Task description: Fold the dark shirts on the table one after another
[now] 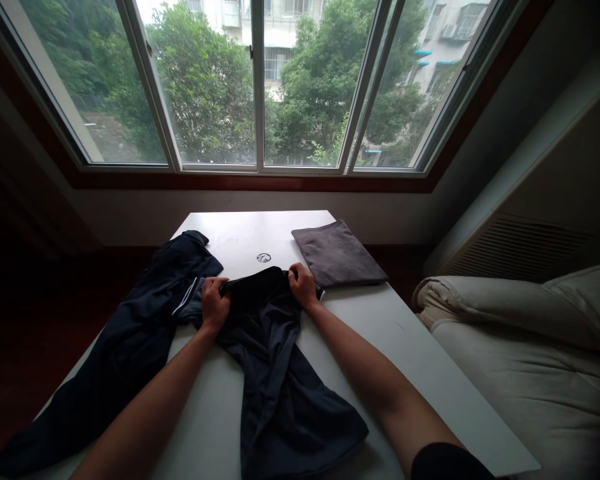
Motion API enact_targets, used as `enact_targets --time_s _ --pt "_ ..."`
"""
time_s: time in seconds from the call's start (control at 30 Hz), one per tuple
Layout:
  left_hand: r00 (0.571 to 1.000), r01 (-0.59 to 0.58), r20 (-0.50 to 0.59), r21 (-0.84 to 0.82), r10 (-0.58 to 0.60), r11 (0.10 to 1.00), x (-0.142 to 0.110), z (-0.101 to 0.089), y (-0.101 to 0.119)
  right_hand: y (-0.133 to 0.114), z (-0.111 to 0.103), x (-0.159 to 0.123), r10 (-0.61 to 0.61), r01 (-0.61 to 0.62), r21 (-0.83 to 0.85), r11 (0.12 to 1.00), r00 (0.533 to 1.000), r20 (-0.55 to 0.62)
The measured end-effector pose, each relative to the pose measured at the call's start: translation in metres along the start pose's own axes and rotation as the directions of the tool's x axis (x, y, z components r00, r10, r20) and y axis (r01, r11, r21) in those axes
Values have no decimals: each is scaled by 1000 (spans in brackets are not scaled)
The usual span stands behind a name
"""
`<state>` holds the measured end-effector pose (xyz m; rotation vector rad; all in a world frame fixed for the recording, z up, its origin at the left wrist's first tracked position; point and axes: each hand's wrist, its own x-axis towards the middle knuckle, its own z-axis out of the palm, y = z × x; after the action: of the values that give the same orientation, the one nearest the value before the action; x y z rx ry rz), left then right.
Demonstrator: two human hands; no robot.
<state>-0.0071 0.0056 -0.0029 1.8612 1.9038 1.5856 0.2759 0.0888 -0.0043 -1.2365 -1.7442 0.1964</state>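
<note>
A dark navy short-sleeved shirt lies creased on the white table, its lower part spreading toward me. My left hand is closed on its upper left edge, beside a greyish sleeve with white stripes along its end. On the upper right edge, my right hand is closed too, fingers curled into the cloth. Between the hands, the top edge of the shirt is slightly raised and shows a black inner side. Some of the right sleeve is hidden behind my right hand.
Another dark navy garment stretches along the left side of the white table. A folded grey cloth rests at the back right, near a small round emblem. To the right is a beige sofa; a window is behind.
</note>
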Motion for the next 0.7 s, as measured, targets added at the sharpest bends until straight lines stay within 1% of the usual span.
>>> enact_targets --time_s 0.07,0.17,0.3,0.4,0.5,0.6,0.7 --pt "999 2 -40 10 -2 1000 0 -2 2 -5 0 -1 -67 67 -4 998 998 21" --pt "999 9 -44 -8 -9 1000 0 -4 6 -14 0 -5 -148 148 4 989 984 98" --pt "1000 17 -17 -15 -17 1000 0 -6 10 -21 -1 -8 -144 148 -6 989 968 204" --pt "1000 24 -3 13 -24 1000 0 -5 10 -20 0 -6 -143 156 -28 987 952 270" --pt "1000 16 -5 35 -16 999 1 -4 9 -17 1 -5 -142 183 -91 979 929 343" --pt "1000 -18 -15 53 19 998 2 -3 8 -17 2 -5 -142 199 -127 972 923 358" --pt "999 -29 -21 83 31 996 2 -3 8 -21 -2 -5 -185 232 -124 965 934 306"
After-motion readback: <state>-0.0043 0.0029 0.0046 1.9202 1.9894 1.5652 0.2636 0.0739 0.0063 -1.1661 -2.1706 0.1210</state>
